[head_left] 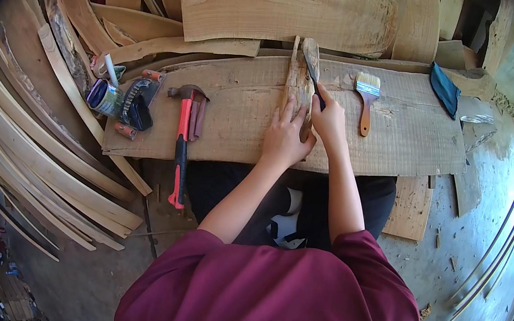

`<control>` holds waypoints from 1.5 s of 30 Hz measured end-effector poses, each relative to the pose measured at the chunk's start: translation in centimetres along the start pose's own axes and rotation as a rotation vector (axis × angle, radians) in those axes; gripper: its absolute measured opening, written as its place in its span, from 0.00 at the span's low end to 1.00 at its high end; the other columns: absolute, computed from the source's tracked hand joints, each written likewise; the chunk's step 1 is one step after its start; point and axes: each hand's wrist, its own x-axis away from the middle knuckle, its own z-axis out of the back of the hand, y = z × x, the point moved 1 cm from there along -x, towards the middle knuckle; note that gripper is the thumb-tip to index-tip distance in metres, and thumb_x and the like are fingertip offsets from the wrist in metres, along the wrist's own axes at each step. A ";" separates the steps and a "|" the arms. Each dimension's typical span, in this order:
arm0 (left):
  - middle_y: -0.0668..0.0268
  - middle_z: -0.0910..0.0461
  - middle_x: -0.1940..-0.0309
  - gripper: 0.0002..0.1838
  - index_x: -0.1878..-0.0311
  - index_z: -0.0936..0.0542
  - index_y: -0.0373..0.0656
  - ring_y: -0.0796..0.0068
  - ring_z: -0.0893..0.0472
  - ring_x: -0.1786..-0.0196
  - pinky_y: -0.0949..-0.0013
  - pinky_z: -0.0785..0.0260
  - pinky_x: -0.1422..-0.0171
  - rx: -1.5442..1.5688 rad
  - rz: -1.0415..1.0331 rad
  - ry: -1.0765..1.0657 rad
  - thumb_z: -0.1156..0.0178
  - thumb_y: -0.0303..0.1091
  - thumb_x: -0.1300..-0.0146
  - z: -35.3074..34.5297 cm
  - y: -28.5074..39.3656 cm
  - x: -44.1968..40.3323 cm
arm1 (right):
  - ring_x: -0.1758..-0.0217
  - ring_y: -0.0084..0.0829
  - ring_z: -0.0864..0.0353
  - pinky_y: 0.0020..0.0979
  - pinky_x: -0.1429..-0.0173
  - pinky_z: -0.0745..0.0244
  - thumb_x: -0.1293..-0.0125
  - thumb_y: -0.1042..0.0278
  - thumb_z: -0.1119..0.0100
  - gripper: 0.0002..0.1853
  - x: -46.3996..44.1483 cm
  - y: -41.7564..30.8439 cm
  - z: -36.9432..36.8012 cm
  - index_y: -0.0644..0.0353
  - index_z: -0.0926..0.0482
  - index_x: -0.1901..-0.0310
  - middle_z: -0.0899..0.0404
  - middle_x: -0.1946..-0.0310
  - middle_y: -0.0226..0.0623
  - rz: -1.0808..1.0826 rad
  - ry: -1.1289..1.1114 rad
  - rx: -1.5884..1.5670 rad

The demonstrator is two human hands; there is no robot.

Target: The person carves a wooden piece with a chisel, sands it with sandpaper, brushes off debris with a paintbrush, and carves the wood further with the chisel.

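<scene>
A narrow, rough-edged piece of wood [297, 77] lies lengthwise on the wide wooden board [237, 114] across my lap. My left hand [286, 135] rests on its near end, fingers stretched out and the thumb to the right. In my right hand [330, 117] is a slim dark tool [313, 74], its tip on the upper part of the wood piece; I cannot make out its exact kind. A paintbrush [366, 100] with a wooden handle lies to the right. To the left lies a hammer [182, 143] with a red and black handle, its end past the board's edge.
Sanding or strapping-like gear [138, 103] and an open can [105, 97] sit at the board's left end. A teal cloth [444, 91] lies at the far right. Long wood strips [51, 160] fan out on the left; large planks [287, 5] stand behind.
</scene>
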 end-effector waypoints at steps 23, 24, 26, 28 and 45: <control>0.52 0.40 0.30 0.35 0.34 0.30 0.44 0.34 0.32 0.38 0.51 0.30 0.38 0.069 0.016 -0.032 0.40 0.43 0.48 0.1 0.1 0.1 | 0.49 0.50 0.19 0.37 0.47 0.25 0.33 0.62 0.46 0.20 1.0 2.9 0.9 0.60 0.24 0.43 0.20 0.57 0.59 0.005 -0.032 -0.170; 0.52 0.40 0.30 0.35 0.34 0.30 0.44 0.34 0.32 0.38 0.51 0.30 0.38 0.073 0.013 -0.032 0.40 0.43 0.48 0.0 0.1 0.1 | 0.50 0.50 0.19 0.37 0.47 0.25 0.33 0.62 0.46 0.20 1.8 3.0 1.0 0.59 0.24 0.42 0.20 0.57 0.59 0.012 -0.024 -0.148; 0.51 0.40 0.30 0.34 0.35 0.30 0.44 0.35 0.32 0.38 0.51 0.30 0.38 0.094 0.014 -0.037 0.40 0.43 0.47 -0.1 0.0 0.1 | 0.50 0.50 0.19 0.37 0.47 0.25 0.33 0.62 0.46 0.20 3.3 3.0 1.5 0.59 0.24 0.42 0.20 0.57 0.59 0.021 -0.014 -0.124; 0.51 0.40 0.30 0.34 0.35 0.29 0.44 0.35 0.32 0.38 0.51 0.30 0.38 0.081 0.022 -0.041 0.40 0.43 0.47 -0.1 0.0 0.1 | 0.48 0.41 0.18 0.34 0.45 0.27 0.32 0.61 0.45 0.20 4.9 2.4 2.2 0.60 0.25 0.41 0.18 0.54 0.54 -0.035 -0.055 -0.164; 0.55 0.38 0.30 0.34 0.36 0.28 0.46 0.43 0.29 0.38 0.52 0.27 0.42 0.012 0.034 -0.021 0.38 0.44 0.48 -0.2 0.1 0.0 | 0.57 0.55 0.19 0.43 0.53 0.23 0.35 0.62 0.45 0.21 4.3 2.1 1.0 0.54 0.24 0.41 0.20 0.63 0.60 0.035 0.016 -0.110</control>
